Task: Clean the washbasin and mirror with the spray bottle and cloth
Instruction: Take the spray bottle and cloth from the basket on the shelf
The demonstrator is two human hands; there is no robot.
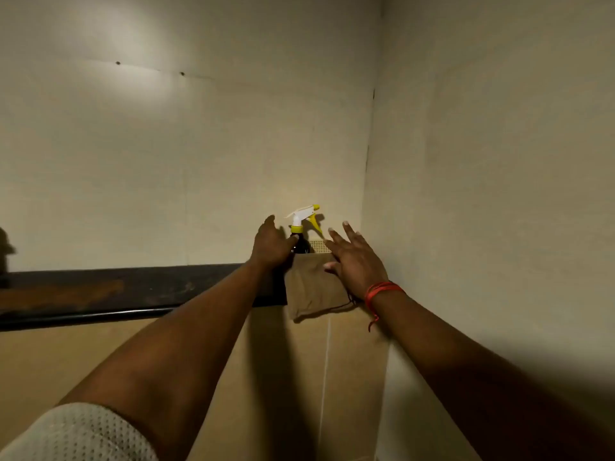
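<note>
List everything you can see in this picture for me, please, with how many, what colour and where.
Spray bottle: one, dark body, white and yellow head, upright on the shelf near the corner.
Cloth: one, tan, draped over the shelf's right end.
Shelf: one, dark, along the back wall.
Walls: two, pale beige, meeting at a corner.
Wristband: one, red thread, right wrist.
Left hand: open, at the bottle.
Right hand: fingers spread, over the cloth.

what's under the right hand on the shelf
A tan cloth draped over the dark shelf's edge, beside the spray bottle. The right hand covers its upper right part.
</note>
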